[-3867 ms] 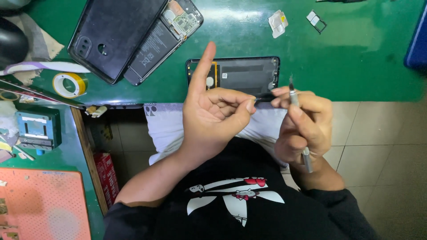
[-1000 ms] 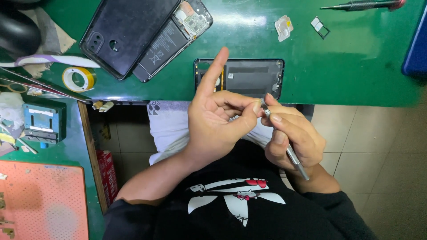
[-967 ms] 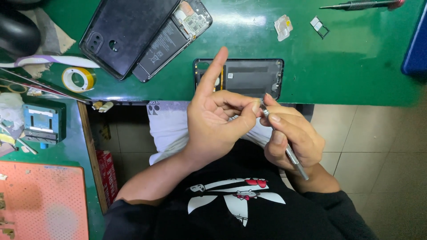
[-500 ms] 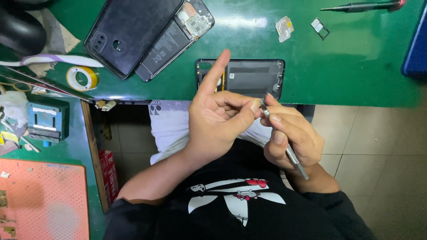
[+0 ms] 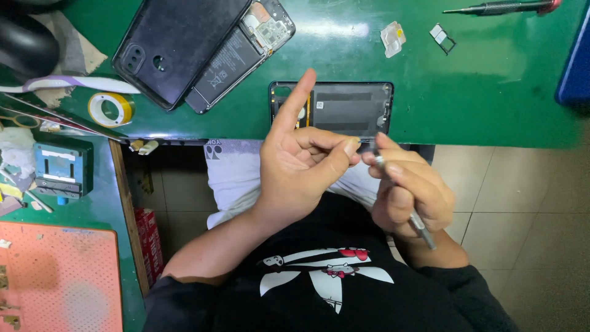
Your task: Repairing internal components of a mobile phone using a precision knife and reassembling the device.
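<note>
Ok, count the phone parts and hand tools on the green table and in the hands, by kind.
Phone back covers: 2, and
Opened phone body with battery: 1
Card tray: 1
Screwdriver on the table: 1
Slim metal tool in right hand: 1
Total: 6

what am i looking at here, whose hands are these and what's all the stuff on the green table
This is one picture from a camera worn on a person's head, looking down at their own two bare hands and lap. There is no machine. The left hand has its index finger raised and pinches something too small to make out. The right hand holds a thin metal tool like a pen, its tip meeting the left fingertips. On the green table lie a dark phone back cover, an opened phone with its battery showing, a second back cover facing inside up, a roll of yellow tape, a screwdriver and a small card tray.
</note>
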